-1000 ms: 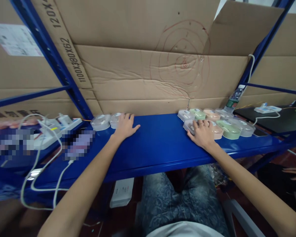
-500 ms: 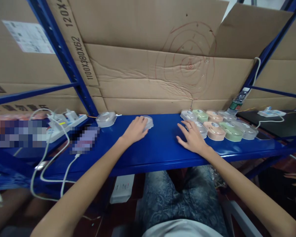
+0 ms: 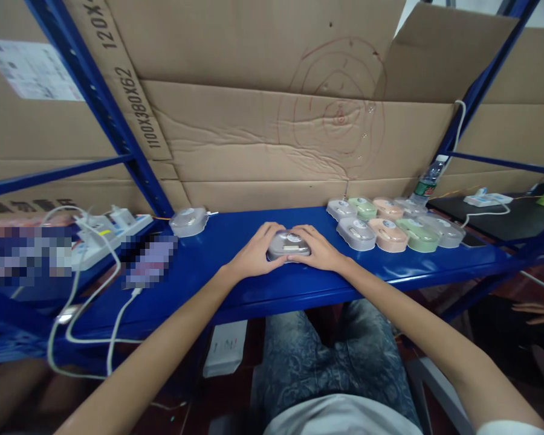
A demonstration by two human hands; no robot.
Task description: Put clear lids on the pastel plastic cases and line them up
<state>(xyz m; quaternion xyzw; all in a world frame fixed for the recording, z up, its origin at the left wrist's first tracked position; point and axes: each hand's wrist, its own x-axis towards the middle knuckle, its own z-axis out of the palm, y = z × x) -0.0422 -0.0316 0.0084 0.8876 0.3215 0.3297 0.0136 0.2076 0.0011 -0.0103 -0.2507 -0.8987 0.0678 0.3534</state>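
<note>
A grey oval plastic container with a clear lid and a round label [image 3: 289,241] rests on the blue shelf [image 3: 208,275] in front of me. My left hand [image 3: 258,252] is curved around its left side, thumb along the near edge. From the other side my right hand [image 3: 320,249] grips it in the same way, so both hands hold it between them. To the right several like containers stand in two rows: a peach one [image 3: 388,235], a green one [image 3: 417,235] and grey ones [image 3: 356,234]. One more grey container [image 3: 189,222] sits alone at the back left.
A phone on a white cable [image 3: 152,260] lies at the left, beside a power strip with plugs [image 3: 113,238]. A water bottle [image 3: 428,181] stands behind the rows. Cardboard [image 3: 254,139] walls the back, between blue posts. Another person's hand [image 3: 539,313] shows at the right.
My right hand has moved left from beside the rows onto the container's right side. My left hand has brought the container nearer and slightly right. The view has shifted a little.
</note>
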